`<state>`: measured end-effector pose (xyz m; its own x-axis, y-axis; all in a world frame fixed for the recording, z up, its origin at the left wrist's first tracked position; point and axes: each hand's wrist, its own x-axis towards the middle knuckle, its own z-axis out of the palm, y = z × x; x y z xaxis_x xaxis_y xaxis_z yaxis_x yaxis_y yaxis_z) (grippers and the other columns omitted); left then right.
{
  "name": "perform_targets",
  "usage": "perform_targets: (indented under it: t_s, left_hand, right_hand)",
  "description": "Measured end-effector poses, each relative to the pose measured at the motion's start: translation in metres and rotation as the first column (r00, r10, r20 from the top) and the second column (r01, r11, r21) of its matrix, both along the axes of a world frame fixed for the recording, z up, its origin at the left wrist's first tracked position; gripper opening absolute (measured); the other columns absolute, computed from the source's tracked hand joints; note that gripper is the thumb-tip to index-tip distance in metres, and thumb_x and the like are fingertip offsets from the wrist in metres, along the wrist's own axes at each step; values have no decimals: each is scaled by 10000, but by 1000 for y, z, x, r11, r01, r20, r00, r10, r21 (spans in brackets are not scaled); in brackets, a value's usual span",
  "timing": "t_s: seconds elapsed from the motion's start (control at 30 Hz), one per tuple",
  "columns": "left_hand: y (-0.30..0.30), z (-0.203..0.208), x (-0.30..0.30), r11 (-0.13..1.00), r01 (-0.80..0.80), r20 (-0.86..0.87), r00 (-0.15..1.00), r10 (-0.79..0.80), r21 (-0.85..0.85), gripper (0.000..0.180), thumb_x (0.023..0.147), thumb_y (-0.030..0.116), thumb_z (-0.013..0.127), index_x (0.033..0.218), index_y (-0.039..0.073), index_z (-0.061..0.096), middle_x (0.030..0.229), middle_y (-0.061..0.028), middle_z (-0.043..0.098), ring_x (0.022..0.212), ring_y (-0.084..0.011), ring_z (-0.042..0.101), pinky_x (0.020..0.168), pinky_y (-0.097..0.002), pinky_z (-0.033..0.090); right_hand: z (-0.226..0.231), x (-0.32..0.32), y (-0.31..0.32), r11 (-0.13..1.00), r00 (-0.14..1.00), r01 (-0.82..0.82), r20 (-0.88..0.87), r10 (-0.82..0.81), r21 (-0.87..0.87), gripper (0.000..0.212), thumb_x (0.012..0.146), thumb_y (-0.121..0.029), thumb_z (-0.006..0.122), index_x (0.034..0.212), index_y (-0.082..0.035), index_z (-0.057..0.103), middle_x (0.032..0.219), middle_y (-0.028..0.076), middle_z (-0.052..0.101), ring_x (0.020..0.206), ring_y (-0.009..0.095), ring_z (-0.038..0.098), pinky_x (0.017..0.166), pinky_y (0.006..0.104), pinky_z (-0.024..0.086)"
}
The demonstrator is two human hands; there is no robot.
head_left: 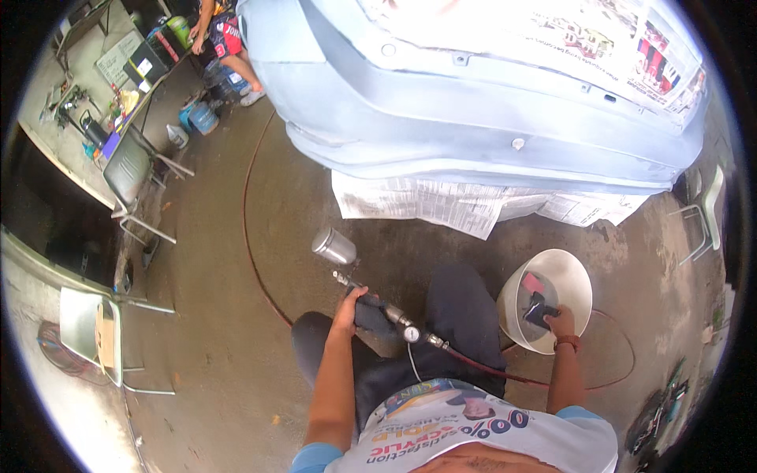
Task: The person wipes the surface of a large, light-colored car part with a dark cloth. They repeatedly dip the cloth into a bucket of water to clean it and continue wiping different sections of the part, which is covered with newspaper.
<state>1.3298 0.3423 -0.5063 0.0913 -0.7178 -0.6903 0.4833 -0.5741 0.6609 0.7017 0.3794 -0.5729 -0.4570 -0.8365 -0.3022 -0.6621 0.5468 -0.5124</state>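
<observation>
My left hand [347, 312] is wrapped around a spray gun [334, 247] with a silver cup, held over my lap. Something dark, perhaps cloth, covers the gun's grip beside my fingers. A round pressure gauge [411, 334] and a metal fitting join the gun to a red hose [481, 368]. My right hand [561, 321] reaches into a white bucket [581, 276]. Its fingers are closed on a dark, limp piece [539, 310]; whether it is cloth or sandpaper I cannot tell. A pink piece [532, 282] lies beside it in the bucket.
A pale blue-grey car bumper [441, 118], masked with newspaper [426, 201], stands ahead. Hose loops across the wet floor on both sides. Chairs [130, 177] and a cluttered table line the left; another person [225, 43] is at the far left. Another chair [712, 209] stands right.
</observation>
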Motion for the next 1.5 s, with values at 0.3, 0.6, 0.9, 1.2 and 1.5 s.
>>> perform_targets:
  t_s: [0.3,0.6,0.9,1.2,1.5]
  left_hand:
    - [-4,2,-1,998,-48,-29,999,46,-46,418,923,333,749,1189,36,625,1089,-169,763,1000,-309,749,926,-468,605]
    - [1,-1,13,994,-77,-9,997,76,-81,492,911,244,773,1296,54,532,1128,-204,729,1012,-326,749,918,-491,620]
    - [-12,-17,2,989,-43,-139,990,24,-138,744,879,212,811,1472,27,401,1106,-209,739,981,-311,767,856,-445,629]
    - [-10,-18,5,992,-40,-114,993,26,-124,731,891,202,808,1467,8,401,1131,-207,725,969,-308,764,812,-432,640]
    - [-11,-20,-2,991,-60,-118,992,46,-119,1036,888,208,801,1650,-15,136,1049,-243,748,956,-323,768,813,-440,640]
  right_hand:
    - [72,49,-35,975,807,222,559,-191,13,417,893,39,605,1305,-20,603,1055,161,713,746,259,739,542,349,559]
    - [77,25,-15,870,445,449,895,-21,-203,368,1087,-355,602,1310,-72,674,1049,103,750,848,230,735,676,364,592]
    - [37,-26,-41,914,997,-38,-82,5,-404,258,973,-164,661,1150,6,743,944,103,736,833,181,629,792,386,531]
    - [400,303,-208,263,848,-205,-37,529,-943,385,1034,-77,681,1403,30,654,1338,115,695,1222,170,632,1104,322,464]
    - [414,394,-338,204,466,-884,-818,336,-420,393,918,28,606,1248,-98,779,1110,129,791,904,375,733,822,452,602]
